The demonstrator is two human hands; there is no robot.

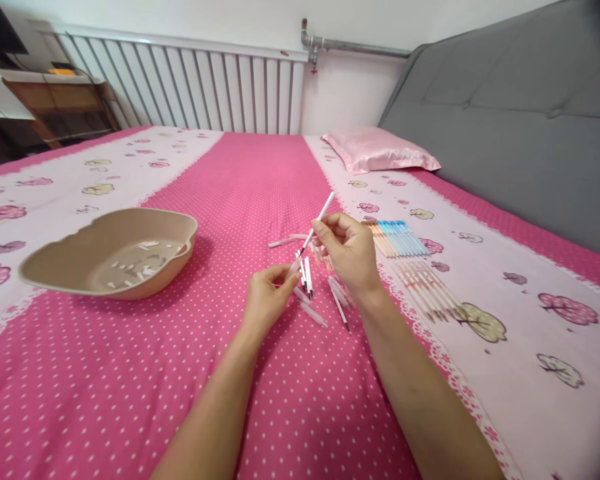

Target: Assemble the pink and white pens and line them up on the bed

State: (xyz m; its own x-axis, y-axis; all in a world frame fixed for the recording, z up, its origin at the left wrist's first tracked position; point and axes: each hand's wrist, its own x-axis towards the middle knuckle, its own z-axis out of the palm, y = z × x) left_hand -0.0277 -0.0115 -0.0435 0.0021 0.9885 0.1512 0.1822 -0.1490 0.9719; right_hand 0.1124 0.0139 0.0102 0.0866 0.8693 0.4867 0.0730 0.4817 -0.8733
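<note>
My right hand point(347, 250) pinches a white pen refill point(323, 211), its dark tip pointing down and to the left. Close below it, my left hand point(270, 293) is closed on a translucent pink pen barrel point(294, 268). The refill's tip is at the barrel's upper end; whether it has gone inside I cannot tell. Under and between the hands lie several loose white refills point(308, 277) and pink barrels point(312, 313). Right of my right hand are a row of blue and orange pens point(397, 239) and a row of clear pinkish pens point(427, 290).
A beige basin point(110, 280) with small white pieces in it stands on the left of the pink dotted bedspread point(260, 173). A pink pillow point(380, 150) lies at the back right, by the grey headboard point(520, 127). A white radiator point(195, 83) lines the far wall.
</note>
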